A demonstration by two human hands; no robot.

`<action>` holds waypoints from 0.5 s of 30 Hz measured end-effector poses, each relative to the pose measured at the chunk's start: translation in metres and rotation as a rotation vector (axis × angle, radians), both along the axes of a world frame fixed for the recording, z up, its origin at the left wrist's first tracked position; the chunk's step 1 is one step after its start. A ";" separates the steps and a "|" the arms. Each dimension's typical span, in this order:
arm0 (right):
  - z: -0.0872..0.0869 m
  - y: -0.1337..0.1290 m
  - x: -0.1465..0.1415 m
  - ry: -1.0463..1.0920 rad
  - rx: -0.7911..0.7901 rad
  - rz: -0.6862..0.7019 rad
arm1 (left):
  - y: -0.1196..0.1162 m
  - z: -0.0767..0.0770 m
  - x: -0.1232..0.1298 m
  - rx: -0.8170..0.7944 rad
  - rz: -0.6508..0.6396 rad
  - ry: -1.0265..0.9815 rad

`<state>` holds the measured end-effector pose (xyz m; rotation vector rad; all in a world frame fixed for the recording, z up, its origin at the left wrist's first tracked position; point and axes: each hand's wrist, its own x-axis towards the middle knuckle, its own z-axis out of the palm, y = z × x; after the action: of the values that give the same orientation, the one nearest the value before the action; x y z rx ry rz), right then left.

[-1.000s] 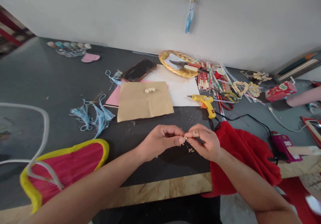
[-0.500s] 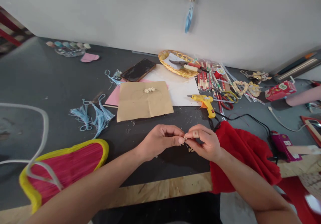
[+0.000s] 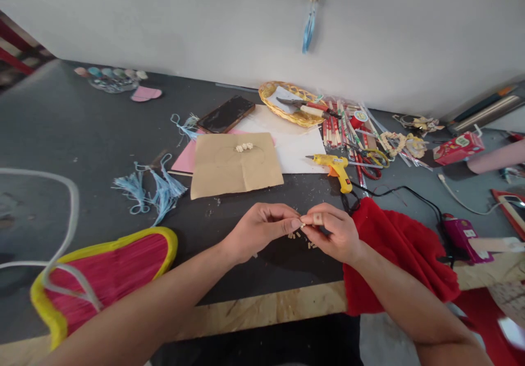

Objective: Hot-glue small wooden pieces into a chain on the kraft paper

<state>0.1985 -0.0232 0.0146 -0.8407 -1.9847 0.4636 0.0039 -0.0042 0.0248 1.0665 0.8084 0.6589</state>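
— Slightly upward has the left hand (image 3: 262,229) been shifted at its thumb, and more of the loose bits (image 3: 293,235) beneath has been uncovered; elsewhere little has been changed.

— How is each hand closed?

— Both are pinched at the fingertips. By the left hand and the right hand (image 3: 338,232) together, a small pale piece (image 3: 302,225) is held, apparently just above the table (image 3: 270,274).

— And which way is it placed from the grip?

— It is caught directly between the two hands, to the right of the left fingertips and to the left of the right hand's palm. Neither hand can be called nearer, since it seems to be touched by both. Its long axis cannot be made out; too much is covered.

— What is found close by?

— Beyond the hands, brown paper (image 3: 221,174) is laid to the left, with a white cluster (image 3: 244,147) set on it. Beyond the right hand, a yellow glue gun (image 3: 338,170) is rested, nozzle pointed left, and a red cloth (image 3: 396,251) is bunched beside that hand.
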 end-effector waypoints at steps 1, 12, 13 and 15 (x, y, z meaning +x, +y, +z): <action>0.000 0.000 0.000 0.000 0.004 -0.001 | 0.000 0.000 0.000 0.011 0.006 0.000; 0.001 0.000 -0.001 0.010 -0.008 -0.010 | -0.002 0.002 0.000 0.023 0.030 -0.005; 0.000 0.000 -0.001 0.021 -0.014 -0.013 | -0.002 0.002 0.001 0.021 0.031 -0.003; 0.000 0.000 -0.002 0.042 -0.031 -0.029 | -0.002 0.001 0.001 0.015 0.032 -0.001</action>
<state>0.1970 -0.0237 0.0151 -0.8708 -1.9285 0.4921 0.0046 -0.0060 0.0257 1.0683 0.8222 0.6939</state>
